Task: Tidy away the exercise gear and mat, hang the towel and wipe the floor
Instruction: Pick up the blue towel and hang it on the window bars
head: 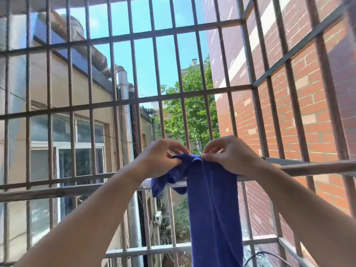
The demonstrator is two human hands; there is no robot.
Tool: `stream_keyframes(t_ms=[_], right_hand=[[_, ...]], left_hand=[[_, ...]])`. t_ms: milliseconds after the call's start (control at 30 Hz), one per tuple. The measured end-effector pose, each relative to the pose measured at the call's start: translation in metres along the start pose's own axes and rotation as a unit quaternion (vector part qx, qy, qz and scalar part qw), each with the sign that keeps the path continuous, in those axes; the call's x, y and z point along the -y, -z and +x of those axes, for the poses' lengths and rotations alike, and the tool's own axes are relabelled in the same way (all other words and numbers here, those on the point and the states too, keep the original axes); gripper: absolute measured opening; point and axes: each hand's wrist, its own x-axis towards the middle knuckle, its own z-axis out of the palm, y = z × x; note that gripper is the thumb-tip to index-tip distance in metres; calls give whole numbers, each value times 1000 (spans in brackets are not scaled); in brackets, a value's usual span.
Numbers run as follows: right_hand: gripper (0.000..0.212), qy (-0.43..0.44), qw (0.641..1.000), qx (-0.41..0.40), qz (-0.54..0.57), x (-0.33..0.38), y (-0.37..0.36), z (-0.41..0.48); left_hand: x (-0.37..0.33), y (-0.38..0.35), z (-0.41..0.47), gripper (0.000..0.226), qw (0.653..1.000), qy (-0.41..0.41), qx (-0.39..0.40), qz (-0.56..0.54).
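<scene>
A blue towel [212, 199] hangs over a horizontal metal rail [77, 190] inside the barred window cage. Its long end drops straight down past the bottom of the view, and a short bunched end hangs at the left. My left hand [159, 158] pinches the bunched top edge of the towel from the left. My right hand [229, 153] pinches the same top edge from the right, its palm resting on the cloth over the rail. The two hands are almost touching above the rail.
Rusty vertical and horizontal bars [181, 97] enclose the space ahead and to the right. A red brick wall [300, 105] stands beyond the bars at right, a beige building with windows [81, 143] at left. A lower cage ledge [150, 250] runs beneath the rail.
</scene>
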Motion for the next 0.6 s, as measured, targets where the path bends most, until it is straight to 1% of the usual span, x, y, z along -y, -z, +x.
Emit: stream_keyframes(t_ms=[67,133,200,233,300,367,400,433,500,567,600], right_hand=[[7,-5,1000,-20,14,1,4,3],[11,-11,998,-49,31,2,7,10],[8,-25,996,-70,39,1,6,17],[7,-35,997,-63,31,0,4,21],[9,-57,998,-5,12,-4,-2,24],[12,-77,995,60,26,-10,-8,21],[13,-82,993,74,40,-13,-9,19],[14,-84,992,79,52,-14,-10,18],[14,-82,991,91,57,-15,-9,19],[15,-78,990,109,51,-16,-8,18],[16,-74,989,114,51,-17,-7,16]], left_hand=[[1,0,11,28,999,7,-35,-7],[5,-1,18,22,997,24,-74,-17],[13,-4,22,16,994,39,-103,1],[17,-5,22,16,993,44,-112,14],[25,-9,19,15,992,58,-116,-2],[27,-13,13,11,991,56,-82,-89],[24,-14,10,10,989,51,-46,-129],[21,-17,8,13,989,45,-5,-141],[13,-23,3,21,991,35,60,-117],[9,-30,-2,22,992,32,75,-94],[10,-34,-5,21,994,30,65,-83]])
